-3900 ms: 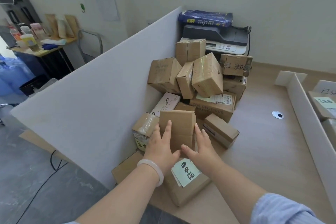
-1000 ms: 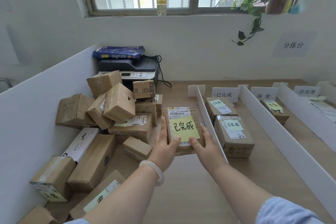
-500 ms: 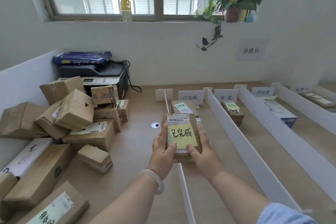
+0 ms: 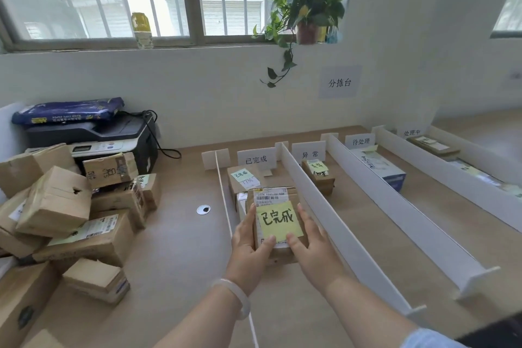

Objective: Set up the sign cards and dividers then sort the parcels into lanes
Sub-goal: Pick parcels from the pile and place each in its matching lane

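I hold a small cardboard parcel point(image 4: 275, 206) with a yellow note reading 已完成 between both hands. My left hand point(image 4: 247, 243) grips its left side and my right hand point(image 4: 313, 243) its right side, thumbs on top. The parcel is over the first lane, between a thin white divider point(image 4: 226, 206) and a taller white divider point(image 4: 339, 232). Behind it in that lane lies another parcel point(image 4: 243, 179) in front of the sign card 已完成 point(image 4: 256, 159). Further right stand the sign cards 异常 point(image 4: 310, 153), 待处理 point(image 4: 361, 141) and 处理中 point(image 4: 411, 132).
A heap of unsorted cardboard parcels point(image 4: 65, 206) fills the table's left side, in front of a printer point(image 4: 93, 135). More white dividers point(image 4: 409, 217) run toward me on the right, with parcels lying in those lanes. A round cable hole point(image 4: 203, 209) is in the tabletop.
I picked the parcel out of the heap on the left and carried it right. It has now come over the first lane, lower and closer to the table than half a second ago.
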A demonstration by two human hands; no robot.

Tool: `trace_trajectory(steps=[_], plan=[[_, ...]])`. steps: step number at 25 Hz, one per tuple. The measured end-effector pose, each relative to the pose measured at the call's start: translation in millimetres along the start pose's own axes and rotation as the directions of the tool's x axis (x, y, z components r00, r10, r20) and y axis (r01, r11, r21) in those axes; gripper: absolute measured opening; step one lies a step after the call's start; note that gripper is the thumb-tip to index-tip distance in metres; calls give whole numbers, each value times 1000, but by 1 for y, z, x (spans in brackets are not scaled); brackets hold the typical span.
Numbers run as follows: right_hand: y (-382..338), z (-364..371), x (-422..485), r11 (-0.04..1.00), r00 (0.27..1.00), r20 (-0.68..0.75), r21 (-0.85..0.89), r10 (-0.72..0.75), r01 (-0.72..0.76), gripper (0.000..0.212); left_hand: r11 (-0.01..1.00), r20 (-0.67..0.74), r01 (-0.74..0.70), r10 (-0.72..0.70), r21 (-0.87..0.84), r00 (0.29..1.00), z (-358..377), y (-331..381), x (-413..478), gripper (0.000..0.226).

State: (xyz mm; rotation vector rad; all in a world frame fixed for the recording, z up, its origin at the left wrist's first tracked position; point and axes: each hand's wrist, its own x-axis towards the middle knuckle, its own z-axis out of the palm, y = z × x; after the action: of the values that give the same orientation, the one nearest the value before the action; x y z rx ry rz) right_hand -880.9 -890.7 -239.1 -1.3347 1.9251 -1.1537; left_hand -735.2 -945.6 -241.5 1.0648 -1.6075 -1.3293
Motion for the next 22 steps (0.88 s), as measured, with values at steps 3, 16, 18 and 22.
trace_trajectory(steps=[3, 16, 18, 22], plan=[[4, -11, -4, 1000, 999, -32, -12, 7, -8, 62, 1000, 39, -2, 2, -11, 999, 11, -1, 2, 70], [40, -40, -1, 999, 999, -23, -37, 34, -35, 64, 997, 94, 75, -74, -13, 993, 45, -24, 17, 72], [55, -42, 10, 998, 998, 45, -48, 44, -42, 65, 994, 74, 111, -111, 6, 991, 49, -32, 21, 71], [84, -41, 30, 994, 978, 190, -91, 85, -68, 67, 972, 12, 235, -236, 26, 972, 61, -54, 17, 70]])
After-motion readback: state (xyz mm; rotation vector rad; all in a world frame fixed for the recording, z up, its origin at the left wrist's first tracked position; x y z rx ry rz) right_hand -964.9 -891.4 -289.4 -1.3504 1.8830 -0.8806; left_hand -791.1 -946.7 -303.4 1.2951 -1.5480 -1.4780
